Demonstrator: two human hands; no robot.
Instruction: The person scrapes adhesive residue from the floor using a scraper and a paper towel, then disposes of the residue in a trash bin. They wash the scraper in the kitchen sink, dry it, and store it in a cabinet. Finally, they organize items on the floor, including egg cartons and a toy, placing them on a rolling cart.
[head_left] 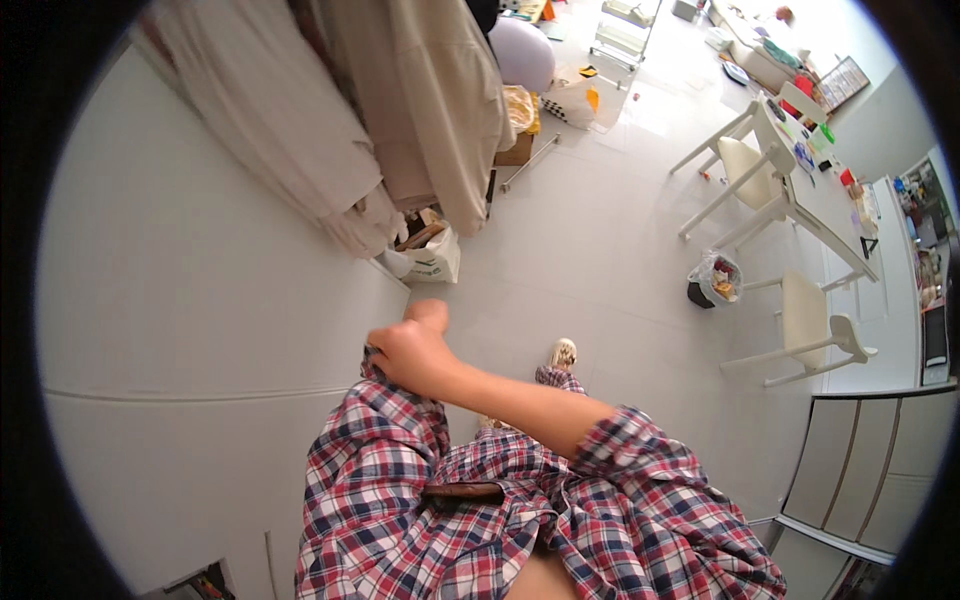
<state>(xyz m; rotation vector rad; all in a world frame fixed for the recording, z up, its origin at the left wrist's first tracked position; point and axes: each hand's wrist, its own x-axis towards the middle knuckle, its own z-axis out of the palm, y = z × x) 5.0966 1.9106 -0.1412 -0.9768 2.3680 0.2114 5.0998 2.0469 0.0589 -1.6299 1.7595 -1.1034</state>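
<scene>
My right hand (412, 355) reaches across my body, its fingers closed on the cuff (372, 362) of my left shirt sleeve (385, 425). The sleeve is red, white and navy plaid and bunched along the forearm. Just beyond the right hand, part of my left hand (428, 314) shows as a rounded shape; its fingers cannot be made out. The right sleeve (640, 440) sits pushed up near the elbow, leaving that forearm bare.
Long pale garments (420, 90) hang at upper left beside a white panel (200, 290). Below them stands a white bag (435, 262). To the right are a lined waste bin (716, 280), white chairs (805, 325) and a cluttered table (830, 215). My shoe (563, 352) rests on the pale floor.
</scene>
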